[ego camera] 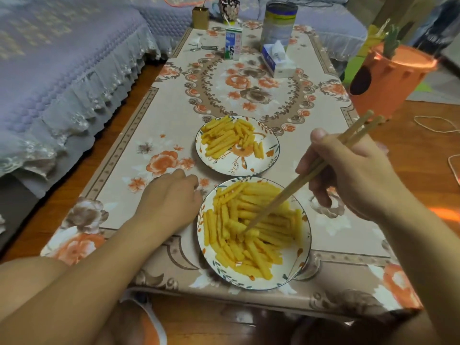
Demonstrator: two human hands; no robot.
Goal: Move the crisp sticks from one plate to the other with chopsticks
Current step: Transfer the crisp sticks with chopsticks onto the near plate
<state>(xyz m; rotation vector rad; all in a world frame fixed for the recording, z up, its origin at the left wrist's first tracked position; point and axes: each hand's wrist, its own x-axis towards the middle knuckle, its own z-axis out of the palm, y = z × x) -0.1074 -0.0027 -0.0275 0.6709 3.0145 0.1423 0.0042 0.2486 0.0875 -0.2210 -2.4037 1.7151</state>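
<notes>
Near plate (302, 265): right hand (348, 175) grips chopsticks (286, 195), tips buried among crisp sticks (249, 220).

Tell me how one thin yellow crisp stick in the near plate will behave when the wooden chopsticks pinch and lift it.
The thin yellow crisp stick at the tips of the wooden chopsticks looks straight and puffed, so it is probably stiff, light and brittle under a hard pinch. Its ridged surface may help grip. Lying in a loose heap on the near flowered plate, neighbours will likely shift when it lifts.
</notes>
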